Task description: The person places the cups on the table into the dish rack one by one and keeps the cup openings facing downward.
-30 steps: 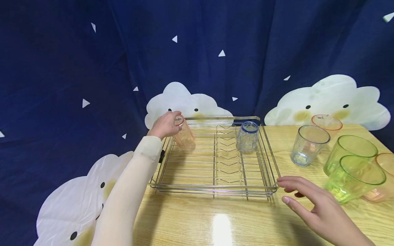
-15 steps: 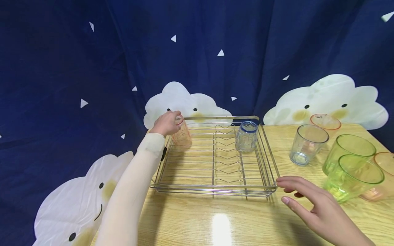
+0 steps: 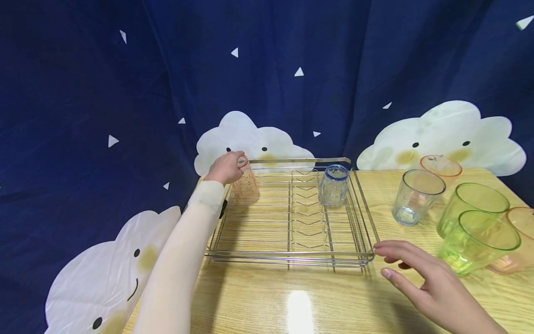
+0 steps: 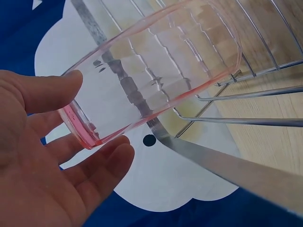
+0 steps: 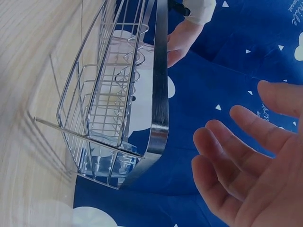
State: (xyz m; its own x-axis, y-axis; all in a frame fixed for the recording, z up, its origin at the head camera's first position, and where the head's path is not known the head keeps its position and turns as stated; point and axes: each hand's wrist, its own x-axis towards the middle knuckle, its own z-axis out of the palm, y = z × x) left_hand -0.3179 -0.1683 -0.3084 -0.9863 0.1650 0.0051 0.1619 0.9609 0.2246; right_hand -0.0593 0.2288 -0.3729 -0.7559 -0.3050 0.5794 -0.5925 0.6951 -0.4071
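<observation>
At the back left corner of the wire dish rack (image 3: 308, 254), my left hand (image 3: 225, 168) holds a pink clear glass (image 3: 246, 184) by its base end. The glass is upside down, its mouth down at the rack wires. In the left wrist view the thumb lies on one side of the thick pink base (image 4: 80, 125) and the fingers on the other. An upturned blue glass (image 3: 334, 186) stands in the rack's back right corner. My right hand (image 3: 429, 283) hovers by the rack's front right corner, fingers loosely bent and holding nothing.
Right of the rack, several upright glasses stand on the wooden table (image 3: 254, 297): a pale blue glass (image 3: 417, 197), a red-rimmed glass (image 3: 448, 169), two green glasses (image 3: 479, 241) and an orange glass (image 3: 521, 250). A dark blue curtain (image 3: 267, 69) hangs behind.
The pink glass, tilted one second ago, has come more upright, its mouth end shifting slightly left. My left hand stays at its base. The right hand keeps its place.
</observation>
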